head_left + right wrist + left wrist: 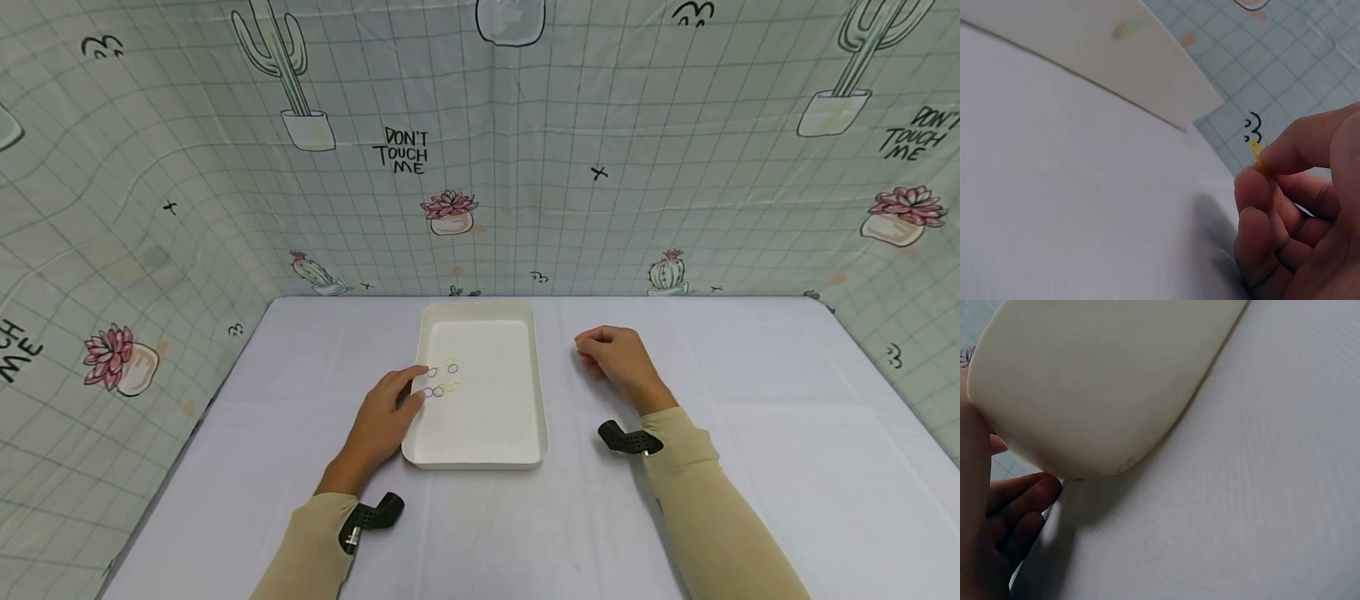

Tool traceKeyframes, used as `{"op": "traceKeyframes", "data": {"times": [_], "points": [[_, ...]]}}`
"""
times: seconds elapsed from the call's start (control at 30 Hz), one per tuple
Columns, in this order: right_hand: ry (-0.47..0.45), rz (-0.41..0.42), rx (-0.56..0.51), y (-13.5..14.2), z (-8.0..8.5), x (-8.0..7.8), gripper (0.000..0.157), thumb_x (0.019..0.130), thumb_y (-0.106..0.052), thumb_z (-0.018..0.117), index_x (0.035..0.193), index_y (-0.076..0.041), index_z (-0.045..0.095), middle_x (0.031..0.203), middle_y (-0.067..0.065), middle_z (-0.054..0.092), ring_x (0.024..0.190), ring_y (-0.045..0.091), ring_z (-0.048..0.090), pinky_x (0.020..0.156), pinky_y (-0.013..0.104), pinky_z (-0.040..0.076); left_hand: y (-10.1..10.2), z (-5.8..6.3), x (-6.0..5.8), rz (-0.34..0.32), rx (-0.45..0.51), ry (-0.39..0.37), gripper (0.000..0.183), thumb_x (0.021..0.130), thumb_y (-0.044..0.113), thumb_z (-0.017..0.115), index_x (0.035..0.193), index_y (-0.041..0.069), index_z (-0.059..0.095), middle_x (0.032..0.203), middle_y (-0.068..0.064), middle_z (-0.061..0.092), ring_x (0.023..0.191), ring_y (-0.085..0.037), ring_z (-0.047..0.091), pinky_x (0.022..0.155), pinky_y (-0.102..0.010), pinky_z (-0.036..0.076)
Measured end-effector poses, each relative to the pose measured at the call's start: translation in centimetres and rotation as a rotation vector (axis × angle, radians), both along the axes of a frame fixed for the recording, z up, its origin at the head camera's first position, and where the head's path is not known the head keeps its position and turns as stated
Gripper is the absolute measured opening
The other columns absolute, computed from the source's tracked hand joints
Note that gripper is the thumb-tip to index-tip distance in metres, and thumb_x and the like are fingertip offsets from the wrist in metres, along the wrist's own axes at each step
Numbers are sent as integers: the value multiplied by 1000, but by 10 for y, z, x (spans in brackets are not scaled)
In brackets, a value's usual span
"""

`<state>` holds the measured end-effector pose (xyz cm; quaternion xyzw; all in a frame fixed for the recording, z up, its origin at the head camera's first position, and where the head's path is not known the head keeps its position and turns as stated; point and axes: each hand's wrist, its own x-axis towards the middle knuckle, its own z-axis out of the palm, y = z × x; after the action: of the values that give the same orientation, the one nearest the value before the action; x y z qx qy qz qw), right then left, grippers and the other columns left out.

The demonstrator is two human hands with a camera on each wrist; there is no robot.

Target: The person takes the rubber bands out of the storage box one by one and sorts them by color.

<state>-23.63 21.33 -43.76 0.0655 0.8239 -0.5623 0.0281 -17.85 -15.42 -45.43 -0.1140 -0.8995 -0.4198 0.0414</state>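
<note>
A shallow white tray (480,442) lies on the white-covered table, with several small thin rubber bands, yellow (452,387) and dark bluish (438,392), in its left half. My left hand (381,417) holds the tray's left side, thumb and forefinger reaching over the rim beside the bands. In the left wrist view its other fingers (1035,494) are bent outside the tray wall. To the right of the tray, my right hand (618,358) is raised over the cloth. Its thumb and forefinger pinch a yellow rubber band (1255,150), whose loop sticks out past the fingertips.
A white cloth (750,400) covers the table on both sides of the tray. Behind it and at the sides hangs a grid-patterned curtain (555,225) printed with cacti. Each wrist carries a black camera mount, the left one (378,512) close to the cloth.
</note>
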Motion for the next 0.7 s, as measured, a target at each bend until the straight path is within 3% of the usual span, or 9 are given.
{"op": "traceKeyframes", "data": {"times": [0.13,0.33,0.5,0.7], "points": [[22,7,71,0,-4,0,23,94,-18,62,106,0,71,79,7,66,69,16,57,58,27,50,0,1,0,1,3,-6,40,99,19,59,139,17,60,130,-9,60,118,-24,55,103,-47,41],[96,39,224,-4,-9,1,21,94,-17,60,100,-3,73,69,5,64,62,18,55,59,29,48,0,2,1,6,-5,-23,41,99,20,59,140,17,59,131,-10,59,120,-24,54,104,-48,40],[140,50,322,-8,-12,1,19,92,-17,60,97,-5,75,66,2,64,68,19,55,65,32,44,1,1,1,4,-2,-18,41,99,20,59,140,16,59,131,-10,59,120,-25,54,104,-48,40],[153,74,360,-9,-9,2,20,92,-15,61,98,-5,76,70,3,66,77,24,57,69,34,44,1,2,0,0,4,-8,41,99,19,59,140,15,59,130,-10,60,118,-25,55,102,-48,41]]}}
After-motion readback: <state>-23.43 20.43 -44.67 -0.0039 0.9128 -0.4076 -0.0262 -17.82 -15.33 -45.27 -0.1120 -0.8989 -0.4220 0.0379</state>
